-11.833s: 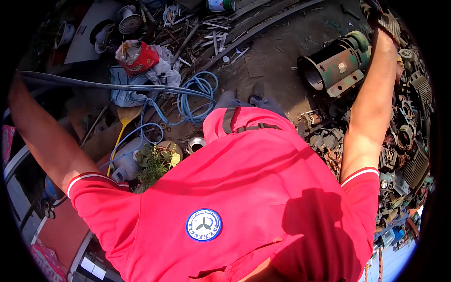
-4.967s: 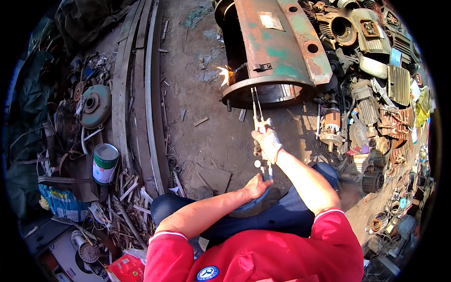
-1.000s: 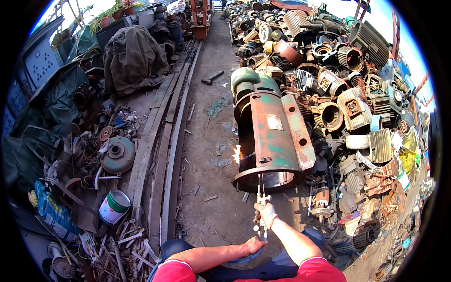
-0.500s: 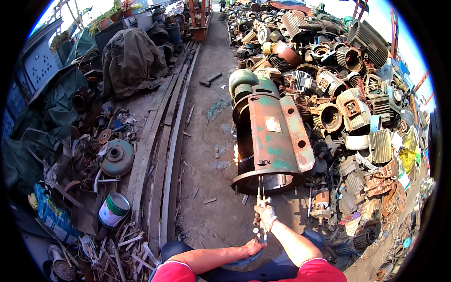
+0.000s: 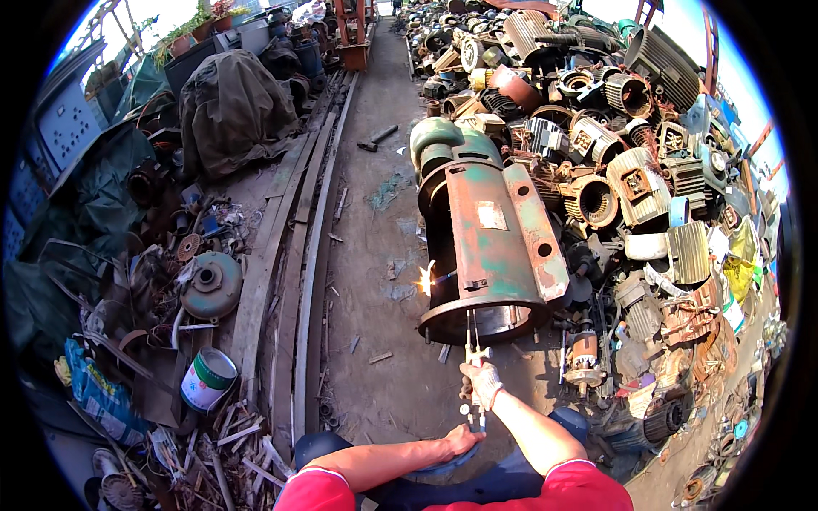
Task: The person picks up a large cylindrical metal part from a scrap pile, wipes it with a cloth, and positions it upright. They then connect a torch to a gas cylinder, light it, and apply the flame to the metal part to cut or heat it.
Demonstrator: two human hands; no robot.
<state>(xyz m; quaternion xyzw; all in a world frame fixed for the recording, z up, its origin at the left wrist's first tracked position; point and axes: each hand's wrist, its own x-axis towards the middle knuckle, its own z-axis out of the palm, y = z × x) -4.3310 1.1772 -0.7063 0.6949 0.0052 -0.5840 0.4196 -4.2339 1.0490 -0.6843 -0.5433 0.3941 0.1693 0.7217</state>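
Note:
A gas cutting torch points away from me, its thin tubes running into the open near end of a large rusty green motor housing. My right hand, in a pale glove, is closed around the torch's handle by the valves. Lower down, my bare left hand is closed at the torch's rear end, where the hoses join. Bright flame shows at the left-side opening of the housing. The torch's tip is hidden inside. The housing lies on its side on the dirt ground.
A heap of scrap motors fills the right side. Long wooden planks lie along the left, with a hammer beyond the housing. At lower left stand a paint bucket and a blue bag among scraps.
The flame at the housing's left opening looks larger and brighter. The view has shifted slightly, and both hands keep their hold on the torch.

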